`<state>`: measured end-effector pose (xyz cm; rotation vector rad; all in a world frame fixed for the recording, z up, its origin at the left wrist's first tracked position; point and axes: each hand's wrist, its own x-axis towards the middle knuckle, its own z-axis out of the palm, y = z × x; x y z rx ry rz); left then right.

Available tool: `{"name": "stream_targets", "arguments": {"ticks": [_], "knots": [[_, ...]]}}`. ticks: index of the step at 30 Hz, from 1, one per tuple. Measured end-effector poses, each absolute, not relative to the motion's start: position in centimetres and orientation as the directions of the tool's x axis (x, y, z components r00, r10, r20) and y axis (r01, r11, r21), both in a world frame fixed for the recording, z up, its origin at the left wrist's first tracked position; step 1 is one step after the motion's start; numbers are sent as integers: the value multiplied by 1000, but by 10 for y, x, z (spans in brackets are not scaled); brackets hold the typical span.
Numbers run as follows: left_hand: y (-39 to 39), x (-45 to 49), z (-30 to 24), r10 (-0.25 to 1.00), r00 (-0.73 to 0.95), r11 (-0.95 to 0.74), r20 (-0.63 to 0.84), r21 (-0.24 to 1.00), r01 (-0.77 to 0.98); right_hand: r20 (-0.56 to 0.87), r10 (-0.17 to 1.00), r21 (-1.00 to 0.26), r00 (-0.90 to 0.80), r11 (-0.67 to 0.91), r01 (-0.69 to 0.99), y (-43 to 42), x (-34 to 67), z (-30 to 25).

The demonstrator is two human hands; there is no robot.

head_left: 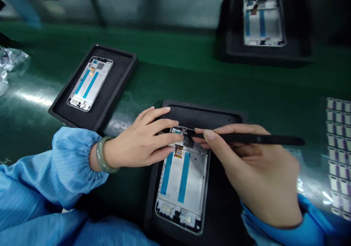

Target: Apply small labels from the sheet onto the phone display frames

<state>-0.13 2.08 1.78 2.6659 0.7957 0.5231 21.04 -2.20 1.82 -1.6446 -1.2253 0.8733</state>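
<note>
A silver phone mid-frame (196,180) with two blue strips and a small orange flex cable (178,152) lies in a black tray (203,111) in front of me. My left hand (142,141) reaches over its upper left edge, fingers apart and fingertips at the top end. Black tweezers (263,139) are pinched in my right hand (257,169), held nearly level. Their tip points left to the top part of the frame, close to my left fingertips. Whether the tip touches anything is hard to make out.
Another phone frame (91,83) lies in a black tray (115,88) at left. A third frame (270,22) sits in black trays (233,37) at the back right. Clear plastic bags (13,59) are at the far left, a sheet of small parts (338,154) at the right edge.
</note>
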Motion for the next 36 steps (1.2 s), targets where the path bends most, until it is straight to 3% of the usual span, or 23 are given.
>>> {"name": "stream_targets", "arguments": {"ticks": [3, 7, 10, 14, 18, 36], "knots": [[20, 0, 22, 564, 794, -811, 227, 334, 480, 28, 966, -886, 258, -95, 453, -22, 211, 19], [15, 4, 26, 576, 796, -811, 187, 255, 527, 207, 965, -762, 161, 55, 646, -24, 212, 21], [10, 6, 27, 604, 781, -794, 161, 206, 572, 294, 946, -763, 136, 146, 630, -24, 216, 20], [7, 6, 23, 623, 767, -779, 154, 215, 589, 178, 940, -929, 290, 63, 364, -18, 217, 20], [8, 5, 22, 632, 761, -768, 147, 245, 592, 51, 975, -984, 215, 13, 177, -11, 213, 21], [7, 5, 22, 642, 757, -754, 122, 281, 594, 103, 991, -950, 82, 74, 304, -11, 210, 17]]}}
